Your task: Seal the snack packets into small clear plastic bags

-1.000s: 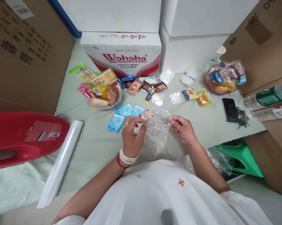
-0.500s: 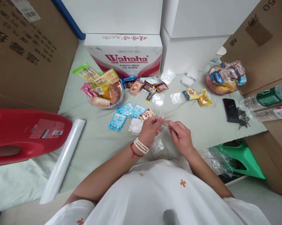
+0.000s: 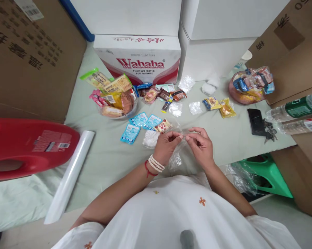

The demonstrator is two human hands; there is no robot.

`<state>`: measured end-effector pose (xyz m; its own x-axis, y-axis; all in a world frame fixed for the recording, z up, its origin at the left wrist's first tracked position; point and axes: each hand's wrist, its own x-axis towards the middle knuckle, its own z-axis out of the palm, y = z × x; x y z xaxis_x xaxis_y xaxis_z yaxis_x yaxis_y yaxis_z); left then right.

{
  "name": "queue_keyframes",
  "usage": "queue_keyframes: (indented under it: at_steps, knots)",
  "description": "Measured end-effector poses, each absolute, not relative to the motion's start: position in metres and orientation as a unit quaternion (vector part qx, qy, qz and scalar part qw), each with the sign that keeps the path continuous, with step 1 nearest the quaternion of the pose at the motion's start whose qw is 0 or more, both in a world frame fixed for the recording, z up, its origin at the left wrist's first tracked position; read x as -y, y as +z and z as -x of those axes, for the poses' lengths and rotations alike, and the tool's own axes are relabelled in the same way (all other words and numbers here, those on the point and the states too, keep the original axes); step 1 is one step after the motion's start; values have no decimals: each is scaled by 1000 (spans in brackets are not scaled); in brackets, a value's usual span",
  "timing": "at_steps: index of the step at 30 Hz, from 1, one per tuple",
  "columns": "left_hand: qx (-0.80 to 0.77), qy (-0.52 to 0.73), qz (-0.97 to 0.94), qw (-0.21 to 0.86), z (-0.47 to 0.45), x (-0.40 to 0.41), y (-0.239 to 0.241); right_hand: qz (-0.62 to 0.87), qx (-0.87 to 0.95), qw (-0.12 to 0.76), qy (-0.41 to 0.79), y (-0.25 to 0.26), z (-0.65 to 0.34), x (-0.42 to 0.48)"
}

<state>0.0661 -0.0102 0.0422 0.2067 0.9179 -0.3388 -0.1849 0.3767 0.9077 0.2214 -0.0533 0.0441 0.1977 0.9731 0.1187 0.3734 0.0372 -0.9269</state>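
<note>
Both hands meet just in front of the Wahaha box (image 3: 137,58), w/ the snack pile between box and hands; left hand (image 3: 166,147) and right hand (image 3: 201,147) each pinch the top edge of a clear plastic bag (image 3: 177,157), fingertips nearly touching. Bag hangs below the hands, mostly hidden by them, too see-through to tell contents; white wad (image 3: 150,139) just left of the left hand; red jug (image 3: 28,147) far left, cut off by frame edge.
</note>
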Motion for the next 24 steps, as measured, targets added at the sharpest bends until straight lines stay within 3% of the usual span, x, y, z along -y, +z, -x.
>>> queue_keyframes:
  at_steps: [9,13,16,24]
  knots:
    - [-483,414,-369,678,-54,9,46,606,391,543,430,36,-224,39]
    - [-407,415,-284,762,-27,1,61,566,274,615,477,49,-233,33]
    - [-357,347,-248,831,3,-15,66,562,214,608,518,55,-251,29]
    - [-522,352,-201,751,6,-15,41,598,157,591,518,16,-273,12]
